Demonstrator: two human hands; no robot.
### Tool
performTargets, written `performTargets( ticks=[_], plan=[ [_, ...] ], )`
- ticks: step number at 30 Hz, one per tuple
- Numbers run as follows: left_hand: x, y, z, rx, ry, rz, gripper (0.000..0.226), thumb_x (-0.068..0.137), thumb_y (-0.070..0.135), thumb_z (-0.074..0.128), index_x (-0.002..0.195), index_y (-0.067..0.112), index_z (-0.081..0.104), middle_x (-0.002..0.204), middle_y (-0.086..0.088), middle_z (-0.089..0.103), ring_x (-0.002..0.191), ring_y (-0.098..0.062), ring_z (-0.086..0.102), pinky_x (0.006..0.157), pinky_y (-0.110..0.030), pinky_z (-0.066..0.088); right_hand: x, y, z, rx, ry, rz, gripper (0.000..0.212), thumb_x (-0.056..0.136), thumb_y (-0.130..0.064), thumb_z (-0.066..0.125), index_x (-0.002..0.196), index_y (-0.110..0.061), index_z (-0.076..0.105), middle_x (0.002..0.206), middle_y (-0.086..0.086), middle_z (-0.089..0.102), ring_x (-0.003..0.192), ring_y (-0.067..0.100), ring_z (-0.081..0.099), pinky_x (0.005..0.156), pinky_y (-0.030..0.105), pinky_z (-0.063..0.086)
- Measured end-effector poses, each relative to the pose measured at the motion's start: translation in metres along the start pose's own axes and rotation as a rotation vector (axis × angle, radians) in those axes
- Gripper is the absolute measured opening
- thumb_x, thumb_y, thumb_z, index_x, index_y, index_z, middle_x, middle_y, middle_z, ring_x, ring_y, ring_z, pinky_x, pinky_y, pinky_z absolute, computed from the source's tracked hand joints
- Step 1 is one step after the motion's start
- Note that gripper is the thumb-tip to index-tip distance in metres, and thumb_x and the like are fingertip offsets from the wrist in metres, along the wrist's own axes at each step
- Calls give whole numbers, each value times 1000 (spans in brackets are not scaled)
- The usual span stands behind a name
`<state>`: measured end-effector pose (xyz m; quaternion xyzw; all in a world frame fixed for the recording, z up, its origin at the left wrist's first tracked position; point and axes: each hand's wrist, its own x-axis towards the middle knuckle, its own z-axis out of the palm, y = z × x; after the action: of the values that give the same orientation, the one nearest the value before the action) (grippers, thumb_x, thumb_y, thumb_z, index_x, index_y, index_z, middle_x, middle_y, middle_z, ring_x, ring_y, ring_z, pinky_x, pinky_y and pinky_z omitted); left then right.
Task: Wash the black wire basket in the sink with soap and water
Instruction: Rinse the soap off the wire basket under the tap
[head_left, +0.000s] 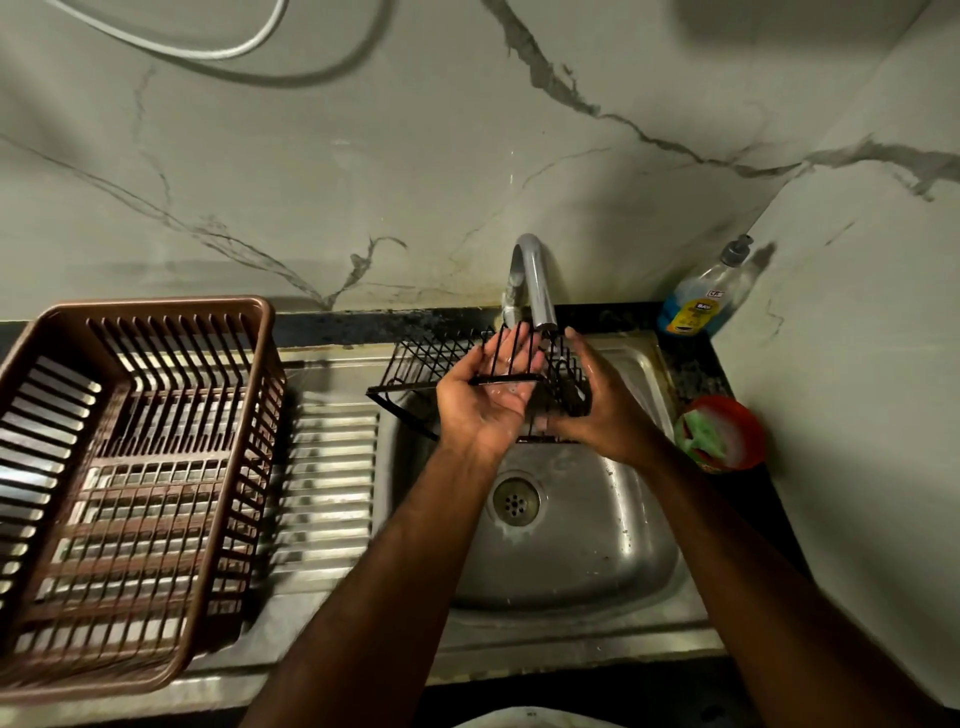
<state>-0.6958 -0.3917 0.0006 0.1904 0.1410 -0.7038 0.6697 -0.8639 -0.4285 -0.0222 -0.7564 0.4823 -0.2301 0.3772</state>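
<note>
The black wire basket (415, 364) is held above the steel sink (582, 551), just under the spout of the grey faucet (535, 280) and tilted, with its left end sticking out over the sink's left edge. The left hand (485, 400) lies palm up with its fingers straight, reaching in among the wires; a rim bar of the basket crosses the wet palm. The right hand (602, 410) grips the basket's right end, thumb below and fingers up along the side. The two hands sit close together, with the basket between them. The drain (514, 499) is directly below.

On the drainboard to the left stands a brown plastic dish rack (47, 467). On the counter at the right are a blue dish-soap pump bottle (701, 296) in the corner and a red bowl (753, 441) holding a green sponge (698, 434) and suds.
</note>
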Motion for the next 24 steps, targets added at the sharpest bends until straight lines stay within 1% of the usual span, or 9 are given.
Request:
performTargets(
  ticks=[2, 5, 8, 10, 12, 17, 20, 22, 24],
  plan=[
    [-1, -1, -5, -3, 35, -10, 44, 100, 18, 40, 131, -6, 60, 135, -24, 64, 131, -39, 58, 106, -51, 48, 2, 2, -2, 28, -82, 6, 119, 62, -45, 89, 159, -27, 23, 155, -1, 43, 143, 11, 42, 114, 45, 41],
    [-1, -3, -11, 8, 112, 21, 51, 94, 19, 45, 137, -5, 57, 132, -25, 65, 122, -42, 64, 102, -49, 51, 2, -3, -1, 39, -145, 15, 92, 63, -29, 81, 146, -26, 41, 133, -7, 62, 121, 7, 61, 101, 42, 54],
    [5, -6, -12, 97, 156, 28, 57, 92, 23, 48, 141, -4, 55, 135, -22, 64, 114, -35, 69, 93, -42, 58, 2, -7, 3, 14, -108, 40, 77, 61, -32, 78, 134, -26, 51, 120, -4, 66, 107, 8, 67, 91, 44, 58],
    [10, -8, -10, 150, 170, 28, 54, 97, 25, 46, 142, -4, 55, 137, -20, 64, 117, -32, 66, 97, -40, 56, 4, -12, 6, 17, -53, 71, 63, 64, -33, 78, 123, -29, 57, 112, -8, 69, 100, 4, 68, 87, 40, 59],
    [13, -9, -4, 199, 187, 15, 49, 103, 26, 44, 138, -5, 56, 129, -20, 68, 115, -32, 67, 106, -41, 51, 7, -19, 5, 6, 34, 113, 48, 66, -36, 73, 112, -31, 61, 101, -11, 70, 90, 0, 68, 80, 34, 58],
    [20, -16, 23, 373, 238, -1, 36, 108, 28, 47, 122, -1, 63, 105, -17, 76, 88, -26, 75, 89, -38, 59, 6, -19, 3, -72, 162, 232, 29, 78, -43, 72, 102, -30, 65, 90, -9, 71, 80, 6, 67, 69, 31, 56],
    [24, -21, 34, 433, 252, -42, 35, 110, 27, 42, 105, 0, 64, 106, -21, 75, 85, -28, 73, 83, -39, 60, -1, -20, 2, -116, 199, 297, 24, 84, -48, 69, 100, -29, 65, 84, -10, 68, 73, 5, 64, 60, 26, 49],
    [25, -23, 37, 426, 236, -70, 37, 111, 28, 40, 109, -3, 60, 105, -23, 73, 72, -25, 73, 83, -40, 60, -4, -20, 0, -94, 203, 336, 25, 85, -50, 64, 96, -27, 67, 77, -9, 68, 69, 5, 62, 60, 27, 47],
    [28, -25, 37, 393, 229, -98, 38, 111, 25, 39, 123, -7, 56, 84, -22, 71, 55, -23, 71, 95, -44, 57, -7, -20, -3, -84, 204, 371, 29, 81, -52, 60, 94, -27, 67, 77, -9, 68, 72, 9, 63, 65, 29, 50]
  ],
)
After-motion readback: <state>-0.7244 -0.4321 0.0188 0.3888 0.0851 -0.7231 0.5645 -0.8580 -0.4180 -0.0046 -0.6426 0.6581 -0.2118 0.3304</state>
